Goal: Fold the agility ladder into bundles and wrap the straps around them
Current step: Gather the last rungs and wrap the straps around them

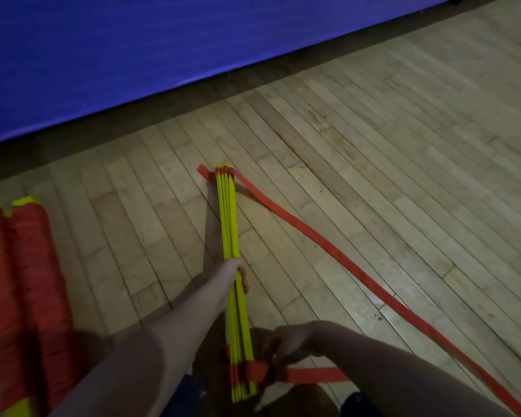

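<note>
Rungs [230,224] clamped mid-length by left grip [236,273] | strap [313,375] apparently pinched by right grip [286,344] | tension to be applied, turns laid flat

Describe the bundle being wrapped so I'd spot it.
From the blue mat, look down the wooden floor: the left hand grips a long stack of yellow rungs. Unlike the two red-wrapped bundles at far left, it is mostly bare yellow.
</note>
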Demonstrator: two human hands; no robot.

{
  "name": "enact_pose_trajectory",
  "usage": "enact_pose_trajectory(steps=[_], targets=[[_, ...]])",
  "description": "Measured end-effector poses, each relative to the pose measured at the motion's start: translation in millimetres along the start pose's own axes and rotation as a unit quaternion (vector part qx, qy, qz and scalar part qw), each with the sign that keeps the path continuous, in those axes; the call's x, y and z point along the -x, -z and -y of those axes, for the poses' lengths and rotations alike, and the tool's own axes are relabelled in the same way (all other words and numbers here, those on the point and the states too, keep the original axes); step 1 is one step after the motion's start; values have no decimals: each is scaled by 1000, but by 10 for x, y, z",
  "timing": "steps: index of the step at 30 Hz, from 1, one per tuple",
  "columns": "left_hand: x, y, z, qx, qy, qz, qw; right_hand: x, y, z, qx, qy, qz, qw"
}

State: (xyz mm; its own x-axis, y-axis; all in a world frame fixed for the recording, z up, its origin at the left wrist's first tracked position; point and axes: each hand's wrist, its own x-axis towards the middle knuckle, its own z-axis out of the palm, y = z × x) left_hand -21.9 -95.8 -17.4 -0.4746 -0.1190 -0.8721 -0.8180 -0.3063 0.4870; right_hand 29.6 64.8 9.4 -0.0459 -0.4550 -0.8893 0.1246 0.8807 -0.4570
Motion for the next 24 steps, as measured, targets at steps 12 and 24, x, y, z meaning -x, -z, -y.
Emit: enact_pose_trajectory(steps=[12, 24], targets=[[147, 293, -42, -374, -138, -190, 897, 372, 468, 81, -157, 112, 216, 957], [63, 444, -21, -327, -169, -208, 906, 459, 619, 309, -139, 203, 194, 950]])
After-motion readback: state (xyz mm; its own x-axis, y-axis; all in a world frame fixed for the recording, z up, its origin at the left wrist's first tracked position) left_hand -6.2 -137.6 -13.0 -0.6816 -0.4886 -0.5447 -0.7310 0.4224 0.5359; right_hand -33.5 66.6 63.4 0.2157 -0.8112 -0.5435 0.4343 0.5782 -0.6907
